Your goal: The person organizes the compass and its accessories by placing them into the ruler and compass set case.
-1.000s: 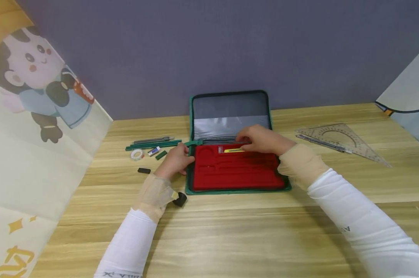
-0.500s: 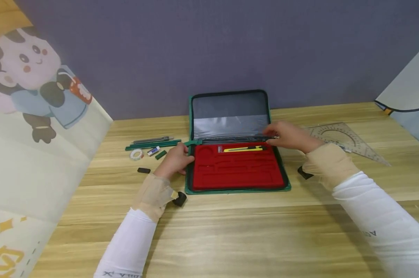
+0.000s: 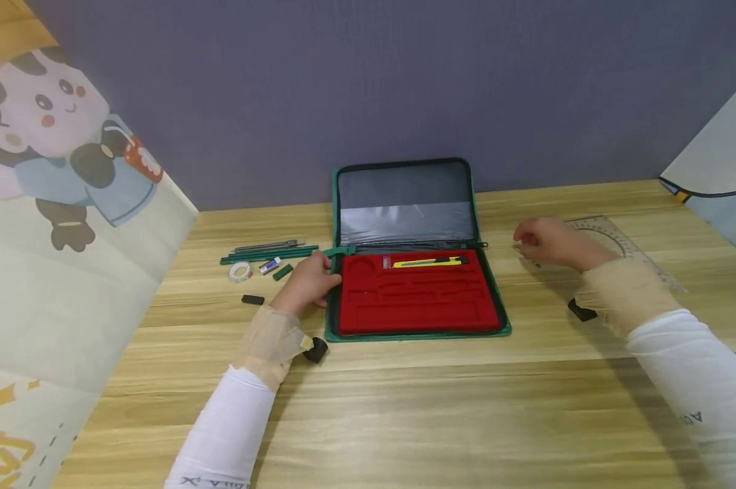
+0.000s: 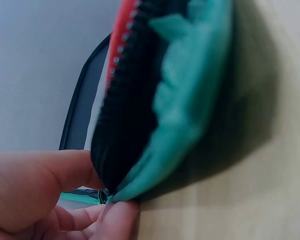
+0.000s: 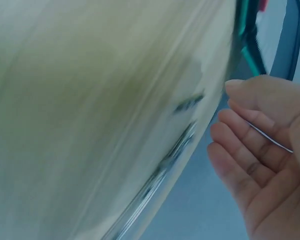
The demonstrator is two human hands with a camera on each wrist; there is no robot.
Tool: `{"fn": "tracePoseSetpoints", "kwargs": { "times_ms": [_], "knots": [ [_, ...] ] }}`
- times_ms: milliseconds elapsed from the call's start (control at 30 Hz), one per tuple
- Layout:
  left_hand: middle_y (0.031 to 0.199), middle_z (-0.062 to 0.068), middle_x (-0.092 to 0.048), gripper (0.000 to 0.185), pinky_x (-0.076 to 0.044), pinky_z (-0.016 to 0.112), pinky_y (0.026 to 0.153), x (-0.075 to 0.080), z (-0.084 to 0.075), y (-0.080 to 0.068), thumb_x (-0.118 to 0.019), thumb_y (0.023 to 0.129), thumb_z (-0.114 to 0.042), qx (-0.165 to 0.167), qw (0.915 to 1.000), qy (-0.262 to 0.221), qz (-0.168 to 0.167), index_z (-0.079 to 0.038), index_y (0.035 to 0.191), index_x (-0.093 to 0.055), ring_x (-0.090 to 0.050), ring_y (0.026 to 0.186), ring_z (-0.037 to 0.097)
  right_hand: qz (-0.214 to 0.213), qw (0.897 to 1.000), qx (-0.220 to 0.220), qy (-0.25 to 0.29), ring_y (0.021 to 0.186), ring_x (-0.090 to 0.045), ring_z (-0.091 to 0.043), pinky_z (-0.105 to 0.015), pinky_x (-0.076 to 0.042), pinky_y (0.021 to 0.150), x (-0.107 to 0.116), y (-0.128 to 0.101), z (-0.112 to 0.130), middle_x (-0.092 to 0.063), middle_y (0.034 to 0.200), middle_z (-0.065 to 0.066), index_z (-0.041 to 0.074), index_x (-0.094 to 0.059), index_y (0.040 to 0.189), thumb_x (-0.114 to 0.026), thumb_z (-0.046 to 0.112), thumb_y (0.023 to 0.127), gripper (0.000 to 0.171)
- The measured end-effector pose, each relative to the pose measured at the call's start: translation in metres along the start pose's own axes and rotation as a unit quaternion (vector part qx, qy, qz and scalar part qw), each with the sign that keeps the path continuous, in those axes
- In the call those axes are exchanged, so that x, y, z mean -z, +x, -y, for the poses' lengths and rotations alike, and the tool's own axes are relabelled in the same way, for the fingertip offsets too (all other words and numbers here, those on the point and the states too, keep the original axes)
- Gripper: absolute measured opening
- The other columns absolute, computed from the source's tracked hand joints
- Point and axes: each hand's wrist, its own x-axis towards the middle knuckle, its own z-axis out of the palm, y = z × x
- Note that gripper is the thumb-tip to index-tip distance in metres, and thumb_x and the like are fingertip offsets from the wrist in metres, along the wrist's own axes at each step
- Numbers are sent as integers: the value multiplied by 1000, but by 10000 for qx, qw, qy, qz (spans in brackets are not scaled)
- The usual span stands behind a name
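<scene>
A green zip case (image 3: 328,305) lies open on the wooden desk, its red moulded tray (image 3: 417,302) facing up and its grey lid (image 3: 405,193) leaning on the wall. A yellow utility knife (image 3: 429,261) sits in the tray's top slot. My left hand (image 3: 309,282) grips the case's left edge; the left wrist view shows thumb and finger of the left hand (image 4: 107,192) pinching the green edge (image 4: 190,100). My right hand (image 3: 545,241) hovers right of the case over a clear set square (image 3: 618,238). In the right wrist view the right hand (image 5: 260,150) is relaxed and holds nothing.
Left of the case lie green pencils (image 3: 270,255), a tape roll (image 3: 241,272), a small eraser (image 3: 270,265), a green piece (image 3: 283,272) and a black piece (image 3: 253,299). A cartoon-printed panel (image 3: 68,204) borders the desk's left side; a grey wall stands behind.
My right hand left the yellow knife in the top slot and moved right, off the case, to above the set square. The left hand kept its grip on the case edge.
</scene>
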Motion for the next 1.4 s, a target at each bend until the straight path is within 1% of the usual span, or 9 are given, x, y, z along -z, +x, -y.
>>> {"fn": "tracePoseSetpoints", "kwargs": {
  "times_ms": [367, 500, 600, 767, 833, 933, 1033, 1267, 1400],
  "knots": [
    [108, 17, -50, 29, -54, 29, 49, 1, 2, -2, -56, 91, -14, -3, 10000, -63, -23, 0, 112, -41, -55, 50, 17, 41, 9992, -232, -331, 83, -62, -35, -48, -51, 73, 5, -18, -31, -65, 91, -21, -10, -62, 99, -66, -5, 78, 23],
    [105, 15, -50, 29, -54, 30, 49, 1, 3, -2, -56, 91, -13, -44, 9999, -93, -42, 0, 111, -41, -53, 49, 16, -105, 9969, -337, -705, 80, -63, -32, -48, -50, 71, 7, -24, -39, -66, 87, -16, -6, -64, 97, -69, -1, 75, 23],
    [103, 15, -50, 29, -54, 29, 48, 1, 3, -2, -56, 91, -13, -61, 9999, -103, -65, 1, 111, -41, -53, 49, 16, -182, 9946, -419, -929, 75, -61, -26, -46, -49, 67, 7, -27, -43, -66, 84, -11, -1, -65, 94, -70, 1, 71, 24],
    [102, 13, -50, 28, -54, 29, 48, 1, 4, -2, -56, 91, -13, -23, 10000, -76, -59, 0, 110, -42, -53, 48, 16, -165, 9942, -329, -1007, 68, -50, -17, -38, -44, 62, 8, -31, -50, -60, 75, -3, 2, -64, 87, -71, 3, 65, 23],
    [101, 13, -50, 28, -54, 29, 48, 1, 5, -2, -56, 91, -14, -1, 10000, -62, -44, -1, 110, -41, -53, 48, 16, -96, 9939, -323, -1050, 67, -49, -16, -37, -42, 61, 8, -32, -51, -60, 75, -1, 3, -64, 87, -72, 3, 66, 22],
    [100, 12, -49, 27, -54, 29, 48, 1, 5, -3, -56, 91, -14, 22, 10000, -62, -20, -1, 110, -41, -52, 48, 15, -2, 9940, -311, -1045, 68, -52, -17, -38, -44, 61, 7, -33, -52, -61, 76, -3, 2, -64, 87, -72, 3, 67, 22],
    [99, 12, -49, 27, -54, 29, 49, 2, 5, -3, -56, 91, -13, 18, 9999, -105, -4, 0, 110, -41, -51, 50, 15, 54, 9942, -294, -1034, 68, -51, -17, -37, -43, 60, 7, -34, -54, -61, 77, -3, 1, -64, 88, -72, 2, 68, 21],
    [100, 13, -48, 27, -54, 29, 49, 2, 6, -2, -56, 92, -13, 31, 9999, -158, 19, 0, 110, -41, -50, 50, 15, 174, 9952, -407, -868, 65, -45, -16, -35, -40, 59, 8, -34, -57, -56, 72, -1, -2, -62, 88, -72, 1, 70, 21],
    [101, 13, -49, 27, -54, 29, 49, 2, 6, -1, -56, 92, -13, 42, 9998, -170, 55, 0, 111, -41, -50, 50, 15, 270, 9949, -512, -825, 67, -50, -17, -38, -43, 61, 9, -36, -60, -58, 74, -4, -7, -61, 92, -72, 1, 71, 25]
  ]
}}
